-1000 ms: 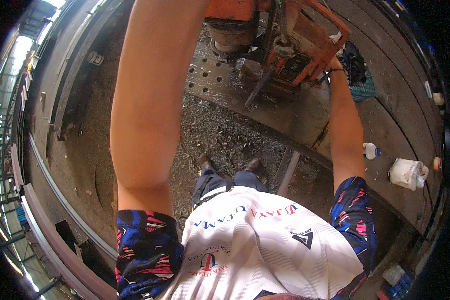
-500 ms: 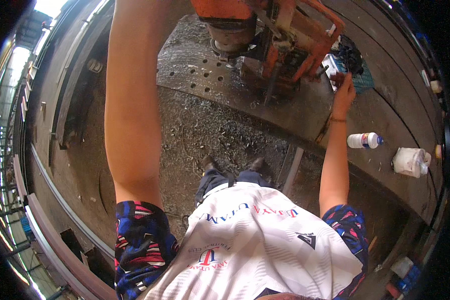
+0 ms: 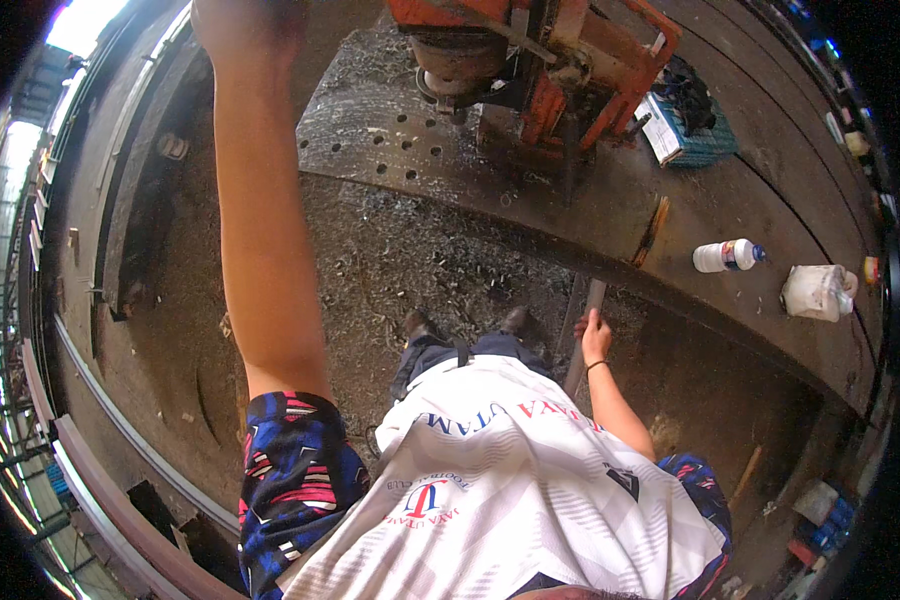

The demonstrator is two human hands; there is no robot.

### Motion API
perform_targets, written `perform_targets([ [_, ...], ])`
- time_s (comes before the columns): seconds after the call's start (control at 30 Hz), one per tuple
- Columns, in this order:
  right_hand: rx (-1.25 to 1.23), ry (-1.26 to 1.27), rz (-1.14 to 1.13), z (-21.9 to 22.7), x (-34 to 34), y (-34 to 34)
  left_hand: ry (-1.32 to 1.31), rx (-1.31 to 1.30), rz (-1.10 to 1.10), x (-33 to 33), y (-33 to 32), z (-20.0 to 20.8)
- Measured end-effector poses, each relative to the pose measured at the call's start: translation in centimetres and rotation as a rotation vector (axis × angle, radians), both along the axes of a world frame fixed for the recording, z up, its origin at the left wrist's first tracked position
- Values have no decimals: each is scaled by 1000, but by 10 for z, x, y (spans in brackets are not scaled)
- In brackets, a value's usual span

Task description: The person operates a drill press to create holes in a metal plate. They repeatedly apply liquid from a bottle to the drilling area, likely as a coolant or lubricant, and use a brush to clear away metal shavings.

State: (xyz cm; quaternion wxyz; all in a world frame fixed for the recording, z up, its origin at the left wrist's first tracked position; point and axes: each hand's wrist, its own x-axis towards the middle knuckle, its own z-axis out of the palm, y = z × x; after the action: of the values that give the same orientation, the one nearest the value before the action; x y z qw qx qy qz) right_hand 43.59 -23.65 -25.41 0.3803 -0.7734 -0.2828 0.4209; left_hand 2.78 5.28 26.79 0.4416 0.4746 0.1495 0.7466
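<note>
At the top left my left hand is raised beside the orange drilling machine; it is smeared and partly cut off by the frame edge, so its fingers do not show. My right hand hangs low by my right side, in front of a narrow metal bar. Its fingers are loosely bent, the thumb stands apart, and I see nothing in it. Under the machine, the steel plate has several drilled holes and looks wet, with shavings on it.
On the plate to the right lie a brush-like stick, a white bottle, a white jug and a teal basket holding a box and dark cloth. Metal shavings cover the ground around my shoes.
My right hand has dropped from beside the machine and basket to near my right side. My left arm has shifted slightly, bringing part of the hand into view.
</note>
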Motion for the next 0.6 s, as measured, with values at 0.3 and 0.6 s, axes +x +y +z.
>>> perform_targets([
  [0.3,-529,205,26,-57,34,-74,26,45,-9,-13,8,-3],
  [0.6,-381,282,-112,-37,48,-73,-362,66,-353,-4,27,-20],
])
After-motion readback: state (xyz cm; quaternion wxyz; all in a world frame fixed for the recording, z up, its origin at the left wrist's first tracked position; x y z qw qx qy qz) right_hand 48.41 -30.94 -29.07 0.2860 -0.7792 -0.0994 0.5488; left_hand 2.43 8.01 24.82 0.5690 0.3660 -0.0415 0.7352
